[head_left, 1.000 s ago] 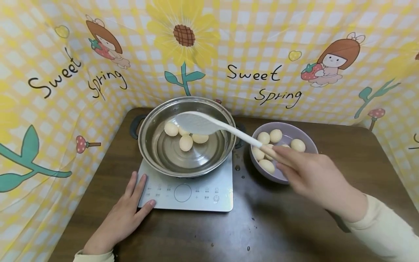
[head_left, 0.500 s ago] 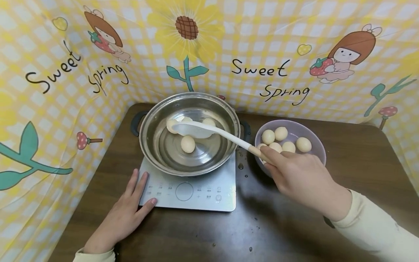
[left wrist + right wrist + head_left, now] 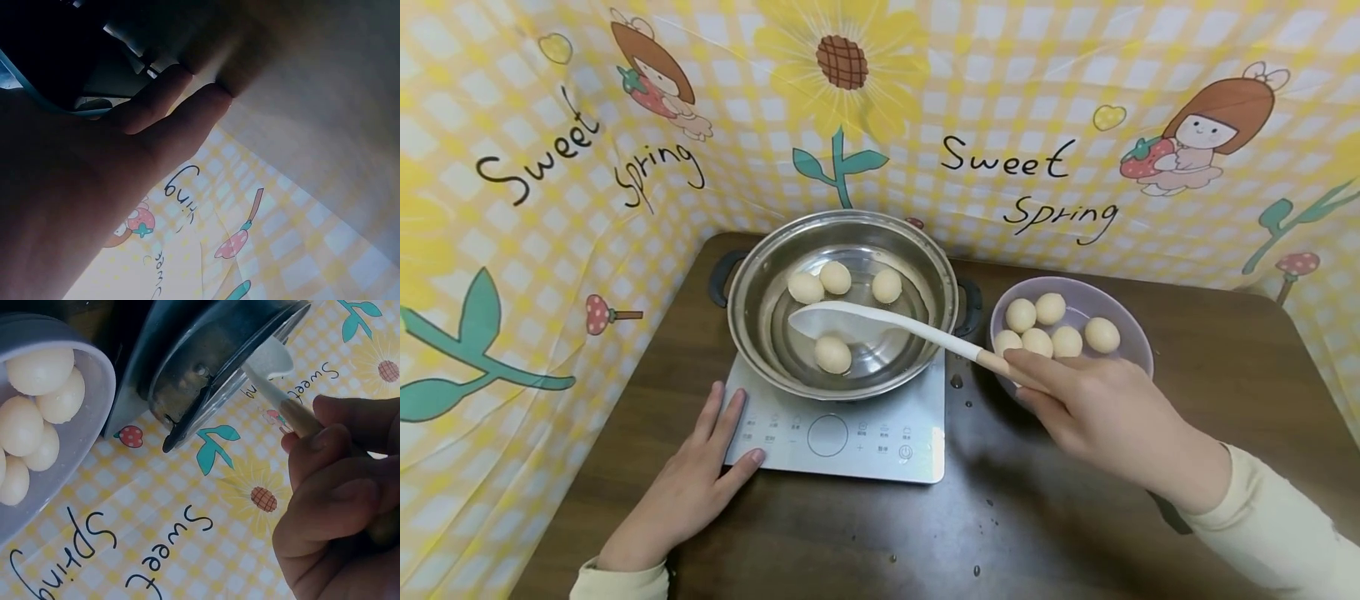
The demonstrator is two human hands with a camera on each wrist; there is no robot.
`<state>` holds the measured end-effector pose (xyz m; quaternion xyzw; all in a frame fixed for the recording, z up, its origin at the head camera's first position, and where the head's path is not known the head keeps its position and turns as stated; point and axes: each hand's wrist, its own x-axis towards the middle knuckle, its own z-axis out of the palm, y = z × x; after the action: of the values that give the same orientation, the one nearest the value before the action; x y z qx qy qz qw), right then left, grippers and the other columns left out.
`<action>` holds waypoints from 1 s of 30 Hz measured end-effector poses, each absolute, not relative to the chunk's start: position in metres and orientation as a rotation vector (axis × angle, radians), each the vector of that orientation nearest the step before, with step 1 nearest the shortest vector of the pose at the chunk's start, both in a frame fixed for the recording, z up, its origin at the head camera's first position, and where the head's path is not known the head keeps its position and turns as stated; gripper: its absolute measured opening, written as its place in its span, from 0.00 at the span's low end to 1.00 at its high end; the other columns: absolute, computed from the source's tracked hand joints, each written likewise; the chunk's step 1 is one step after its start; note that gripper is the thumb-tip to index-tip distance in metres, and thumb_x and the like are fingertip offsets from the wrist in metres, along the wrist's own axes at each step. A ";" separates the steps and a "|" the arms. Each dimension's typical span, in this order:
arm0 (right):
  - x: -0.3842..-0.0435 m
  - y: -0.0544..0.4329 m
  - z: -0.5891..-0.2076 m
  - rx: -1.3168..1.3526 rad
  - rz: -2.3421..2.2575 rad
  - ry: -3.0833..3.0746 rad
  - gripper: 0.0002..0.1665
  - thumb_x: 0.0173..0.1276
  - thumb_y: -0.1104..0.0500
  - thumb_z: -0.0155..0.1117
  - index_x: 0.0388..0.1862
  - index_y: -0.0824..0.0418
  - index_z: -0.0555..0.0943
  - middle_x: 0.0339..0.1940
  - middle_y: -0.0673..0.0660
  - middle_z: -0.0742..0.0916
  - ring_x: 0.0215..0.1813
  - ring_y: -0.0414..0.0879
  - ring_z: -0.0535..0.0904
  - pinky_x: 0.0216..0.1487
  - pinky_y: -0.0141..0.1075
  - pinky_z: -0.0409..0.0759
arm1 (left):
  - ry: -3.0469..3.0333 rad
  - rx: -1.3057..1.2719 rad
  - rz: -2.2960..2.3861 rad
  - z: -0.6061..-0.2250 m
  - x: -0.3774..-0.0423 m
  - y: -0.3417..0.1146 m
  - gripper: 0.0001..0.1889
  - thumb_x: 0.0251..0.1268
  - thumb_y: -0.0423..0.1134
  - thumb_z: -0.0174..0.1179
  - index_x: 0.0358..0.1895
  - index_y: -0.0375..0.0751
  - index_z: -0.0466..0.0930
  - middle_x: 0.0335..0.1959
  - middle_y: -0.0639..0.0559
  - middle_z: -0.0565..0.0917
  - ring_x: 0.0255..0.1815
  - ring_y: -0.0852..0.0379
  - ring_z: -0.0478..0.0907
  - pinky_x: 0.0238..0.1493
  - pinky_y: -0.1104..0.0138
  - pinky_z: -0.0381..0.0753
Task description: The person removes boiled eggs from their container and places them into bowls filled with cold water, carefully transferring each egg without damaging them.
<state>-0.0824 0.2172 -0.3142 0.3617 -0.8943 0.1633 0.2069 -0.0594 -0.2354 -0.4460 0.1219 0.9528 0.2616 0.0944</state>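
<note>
Fingers (image 3: 727, 421) of the left hand (image 3: 681, 492) straight and spread a little apart, at the left edge of the hot plate (image 3: 827, 435), thumb tip at its front corner; nothing held. A steadying touch, it seems; good practice would leave those fingertips off the touch panel and away from the metal. Pot (image 3: 756, 342) sits on the hot plate, black handles to either side. Inside, four pale eggs: two side by side at the back left, one at the back right, one (image 3: 832, 356) nearer the front, apart from the others. Spoon (image 3: 925, 331) slants in over the right rim, its white head lying between the back eggs and the front one; whether it touches any, cannot tell. Stirring or turning looks to be the step in hand: best done slowly, head low and flat, nudging eggs along the side rather than pressing from above, so none cracks or knocks the wall. Right hand (image 3: 1120, 417) has its fingers curled round the wooden handle. Bowl (image 3: 1137, 333), purple, stands right of the pot with more eggs (image 3: 1102, 335), partly hidden by that hand; wrist best carried high enough to clear them.
</note>
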 end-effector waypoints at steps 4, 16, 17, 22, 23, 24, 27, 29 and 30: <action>-0.081 0.220 -0.314 1.040 0.502 -2.511 0.33 0.82 0.36 0.38 0.53 0.55 0.86 0.29 0.47 0.87 0.23 0.35 0.75 0.19 0.37 0.73 | 2.832 0.370 0.781 -0.446 -0.060 -0.236 0.44 0.78 0.56 0.53 0.84 0.47 0.37 0.82 0.38 0.32 0.73 0.22 0.52 0.57 0.27 0.61; -0.078 0.232 -0.302 1.101 0.689 -2.623 0.22 0.64 0.59 0.74 0.58 0.53 0.86 0.31 0.34 0.84 0.25 0.26 0.69 0.28 0.25 0.72 | 2.832 0.358 0.764 -0.445 -0.059 -0.236 0.44 0.78 0.57 0.52 0.83 0.46 0.37 0.82 0.39 0.32 0.74 0.23 0.53 0.56 0.27 0.62; -0.078 0.233 -0.301 1.094 0.701 -2.638 0.25 0.60 0.63 0.76 0.58 0.53 0.86 0.31 0.34 0.84 0.25 0.26 0.69 0.28 0.25 0.71 | 2.831 0.356 0.761 -0.445 -0.059 -0.236 0.44 0.78 0.57 0.52 0.83 0.46 0.37 0.82 0.39 0.32 0.74 0.23 0.53 0.56 0.27 0.62; -0.080 0.235 -0.299 1.070 0.765 -2.729 0.23 0.60 0.65 0.76 0.54 0.50 0.86 0.31 0.33 0.83 0.23 0.26 0.69 0.27 0.24 0.70 | 2.827 0.353 0.753 -0.445 -0.059 -0.236 0.44 0.78 0.57 0.52 0.83 0.47 0.36 0.82 0.39 0.31 0.73 0.22 0.53 0.55 0.27 0.63; -0.080 0.236 -0.299 1.064 0.783 -2.750 0.21 0.62 0.64 0.75 0.52 0.49 0.86 0.30 0.33 0.82 0.23 0.26 0.68 0.26 0.24 0.70 | 2.826 0.353 0.756 -0.445 -0.059 -0.236 0.44 0.78 0.57 0.52 0.83 0.47 0.36 0.82 0.39 0.31 0.73 0.22 0.53 0.55 0.27 0.63; -0.081 0.236 -0.299 1.054 0.809 -2.778 0.18 0.63 0.63 0.75 0.51 0.47 0.86 0.28 0.33 0.81 0.22 0.26 0.68 0.26 0.25 0.70 | 2.828 0.354 0.757 -0.445 -0.059 -0.236 0.44 0.78 0.57 0.52 0.83 0.47 0.36 0.82 0.39 0.31 0.73 0.22 0.53 0.55 0.27 0.63; -0.084 0.237 -0.297 1.006 0.911 -2.873 0.12 0.69 0.60 0.72 0.45 0.42 0.84 0.23 0.33 0.76 0.21 0.28 0.66 0.24 0.28 0.70 | 2.830 0.351 0.760 -0.445 -0.059 -0.235 0.44 0.78 0.58 0.52 0.84 0.47 0.37 0.82 0.39 0.32 0.73 0.22 0.53 0.55 0.27 0.62; -0.086 0.238 -0.295 0.969 1.005 -2.934 0.10 0.71 0.58 0.70 0.43 0.40 0.84 0.22 0.35 0.75 0.20 0.30 0.67 0.23 0.30 0.70 | 2.835 0.346 0.758 -0.445 -0.059 -0.235 0.44 0.78 0.58 0.52 0.84 0.46 0.37 0.82 0.39 0.33 0.73 0.22 0.53 0.55 0.26 0.62; -0.087 0.238 -0.294 0.950 1.065 -2.968 0.09 0.72 0.58 0.68 0.43 0.41 0.84 0.21 0.36 0.74 0.20 0.32 0.67 0.22 0.31 0.70 | 2.838 0.344 0.755 -0.446 -0.059 -0.235 0.44 0.78 0.58 0.52 0.84 0.46 0.38 0.82 0.38 0.33 0.73 0.22 0.53 0.55 0.26 0.62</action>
<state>-0.0872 0.2379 -0.2939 0.2877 -0.8986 0.3225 -0.0761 -0.0590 -0.2352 -0.4456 0.1157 0.9558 0.2543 0.0920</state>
